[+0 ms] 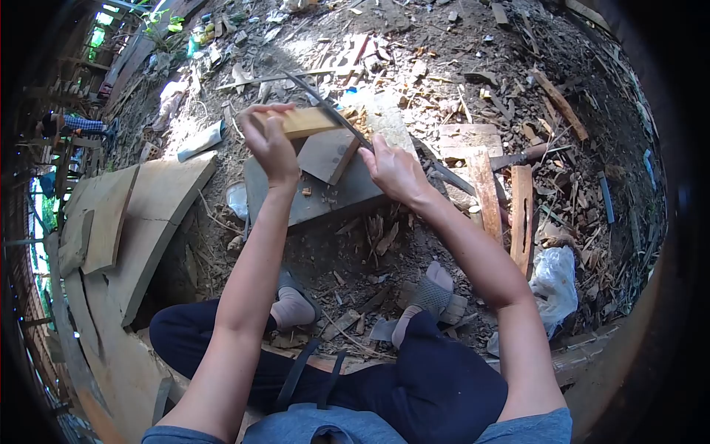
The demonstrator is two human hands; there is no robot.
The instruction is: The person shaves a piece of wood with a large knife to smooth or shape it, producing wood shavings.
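My left hand (272,148) is wrapped round the left end of a pale yellow wood piece (302,122), tilted over a flat wooden block (325,154). That block lies on a larger grey slab (285,194). A long dark blade (319,100) crosses the right end of the yellow piece and slants up to the left. Its lower end runs into my right hand (396,172), whose fingers are closed round it; the handle is hidden.
Large boards (159,203) lean at the left. Two wood strips (521,214) and a white plastic bag (553,281) lie at the right. Chips and scraps cover the ground. A person (85,124) is far off at the upper left.
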